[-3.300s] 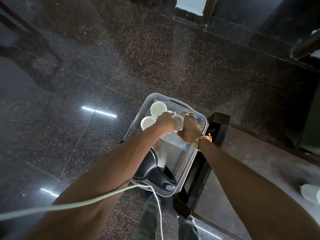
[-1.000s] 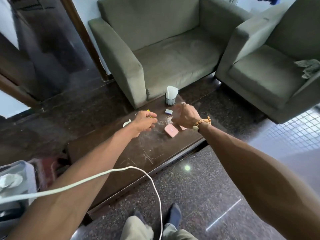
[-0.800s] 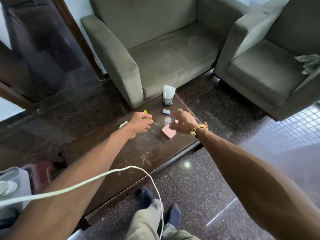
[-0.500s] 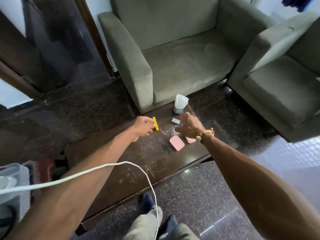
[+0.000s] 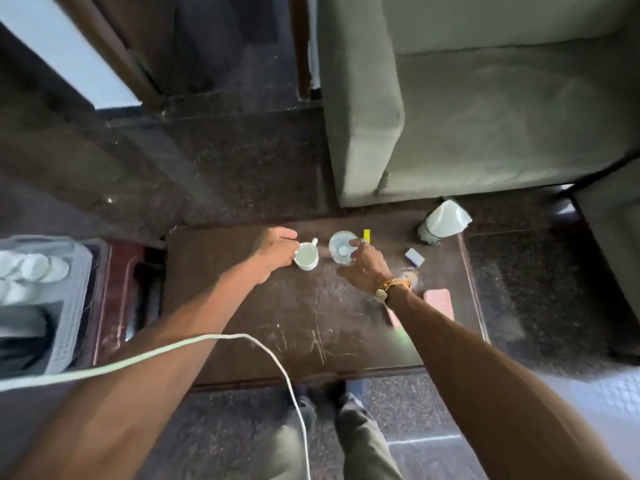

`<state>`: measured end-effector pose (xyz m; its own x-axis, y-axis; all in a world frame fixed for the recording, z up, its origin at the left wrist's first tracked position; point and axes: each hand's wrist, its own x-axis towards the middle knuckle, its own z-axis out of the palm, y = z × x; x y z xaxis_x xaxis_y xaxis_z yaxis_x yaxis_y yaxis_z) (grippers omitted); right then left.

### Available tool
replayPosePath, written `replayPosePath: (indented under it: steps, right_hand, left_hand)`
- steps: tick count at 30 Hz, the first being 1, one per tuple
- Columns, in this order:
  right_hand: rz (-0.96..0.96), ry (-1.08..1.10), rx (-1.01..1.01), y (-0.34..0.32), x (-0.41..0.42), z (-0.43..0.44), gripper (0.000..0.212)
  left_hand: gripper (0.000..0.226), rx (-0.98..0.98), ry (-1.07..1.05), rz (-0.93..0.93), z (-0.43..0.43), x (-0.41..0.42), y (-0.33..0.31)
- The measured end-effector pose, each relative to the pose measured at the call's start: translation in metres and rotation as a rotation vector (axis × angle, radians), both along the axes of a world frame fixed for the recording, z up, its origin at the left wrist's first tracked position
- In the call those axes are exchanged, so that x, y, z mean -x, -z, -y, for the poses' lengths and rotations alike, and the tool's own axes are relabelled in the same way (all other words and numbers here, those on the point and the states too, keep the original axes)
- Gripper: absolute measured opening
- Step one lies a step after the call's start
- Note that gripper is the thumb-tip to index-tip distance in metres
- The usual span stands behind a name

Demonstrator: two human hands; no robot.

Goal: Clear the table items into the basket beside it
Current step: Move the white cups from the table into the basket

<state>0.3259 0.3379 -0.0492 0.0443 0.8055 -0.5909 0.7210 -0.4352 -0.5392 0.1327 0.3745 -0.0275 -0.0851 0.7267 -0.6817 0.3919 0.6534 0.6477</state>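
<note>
On the dark wooden table (image 5: 311, 341), my left hand (image 5: 275, 251) grips a white cup (image 5: 306, 257) by its near side. My right hand (image 5: 363, 268) holds a clear glass (image 5: 340, 250), fingertips on its rim. A yellow strip (image 5: 366, 235) lies just behind the glass. Further right are a small blue-and-white box (image 5: 414, 257), a small clear piece (image 5: 411, 276) by my wrist, a pink case (image 5: 440, 301) and a white-topped holder (image 5: 445, 220). The grey basket (image 5: 69, 306) stands left of the table with white cups (image 5: 34, 268) in it.
A grey-green armchair (image 5: 485, 116) stands behind the table, and a second one (image 5: 613, 230) is at the right edge. A white cable (image 5: 242, 337) hangs across my left forearm. My legs (image 5: 332, 438) stand at the table's near edge, on dark stone floor.
My left hand has let go of the yellow strip and now grips the white cup. My right hand has moved left onto the clear glass. The view has tilted down and the basket shows at the left.
</note>
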Motion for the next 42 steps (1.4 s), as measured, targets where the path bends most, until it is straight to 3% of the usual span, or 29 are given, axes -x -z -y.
replayPosePath:
  steps: [5, 11, 17, 21, 26, 30, 34, 42]
  right_hand:
    - [-0.018, -0.090, 0.121, 0.073, 0.032, -0.007, 0.055]
    - [-0.076, -0.086, 0.132, 0.137, 0.061, -0.018, 0.040]
    - [-0.177, 0.044, 0.130, 0.180, 0.075, -0.030, 0.051]
    - [-0.174, -0.175, 0.313, 0.189, 0.079, -0.028, 0.063]
    - [-0.169, 0.049, 0.067, 0.194, 0.085, -0.035, 0.074]
    - [-0.158, -0.065, 0.064, 0.183, 0.090, -0.033, 0.070]
    - [-0.223, 0.000, 0.087, 0.147, 0.109, -0.034, 0.068]
    - [-0.273, -0.195, -0.026, 0.019, 0.186, -0.033, 0.062]
  left_hand:
    - [0.043, 0.101, -0.064, -0.037, 0.012, 0.017, 0.073]
    - [0.052, 0.142, -0.084, -0.076, 0.013, 0.031, 0.147]
    - [0.064, 0.121, -0.048, -0.050, -0.008, 0.028, 0.199]
    - [0.068, 0.103, -0.030, -0.002, -0.020, 0.020, 0.220]
    - [0.061, 0.076, -0.080, 0.051, -0.024, 0.015, 0.236]
    - [0.054, 0.067, -0.190, 0.086, -0.011, 0.019, 0.229]
    - [0.056, 0.060, -0.351, 0.161, 0.007, 0.036, 0.190]
    - [0.066, -0.082, -0.480, 0.123, 0.034, 0.114, 0.036]
